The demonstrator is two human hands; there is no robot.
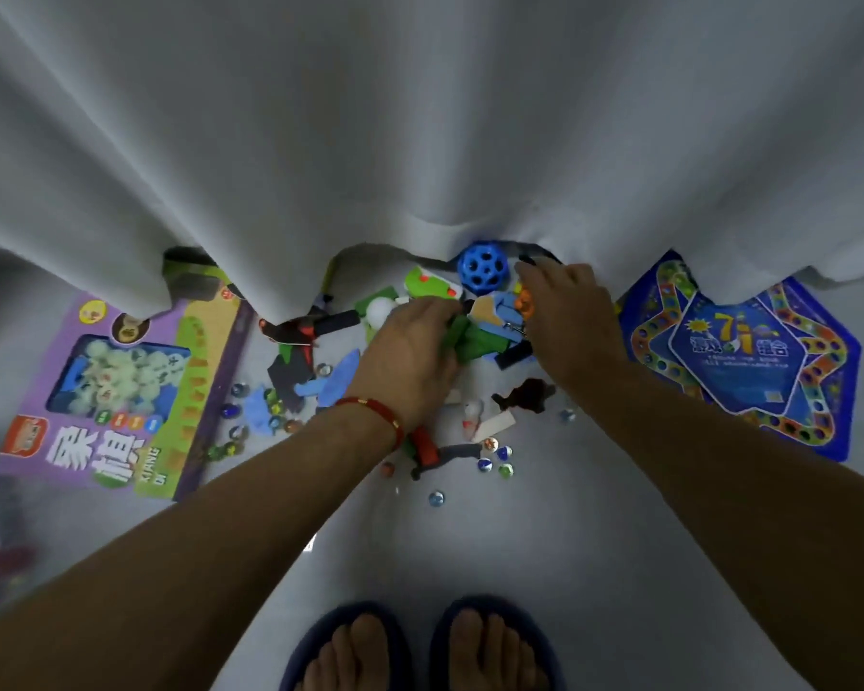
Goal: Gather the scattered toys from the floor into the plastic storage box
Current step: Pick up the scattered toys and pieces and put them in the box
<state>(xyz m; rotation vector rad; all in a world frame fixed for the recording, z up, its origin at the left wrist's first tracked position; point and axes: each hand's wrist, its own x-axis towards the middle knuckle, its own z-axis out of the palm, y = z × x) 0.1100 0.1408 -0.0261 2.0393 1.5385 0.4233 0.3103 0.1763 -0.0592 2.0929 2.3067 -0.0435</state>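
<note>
A heap of small toys (490, 336) lies on the pale floor below a white curtain. My left hand (410, 356), with a red bracelet on its wrist, reaches into the heap, its fingers curled round green pieces. My right hand (569, 316) comes in from the right and curls over orange and blue pieces on the heap's right side. A blue holed ball (483, 266) sits just beyond both hands at the curtain's hem. Several glass marbles (495, 463) are scattered nearer to me, together with a dark brown toy figure (527, 395). The storage box is not in sight.
A purple and green board game box (116, 391) lies to the left, partly under the white curtain (420, 117). A blue star-shaped game board (749, 361) lies to the right. My feet in dark slippers (420, 650) stand at the bottom. Blurred items sit at the far left edge.
</note>
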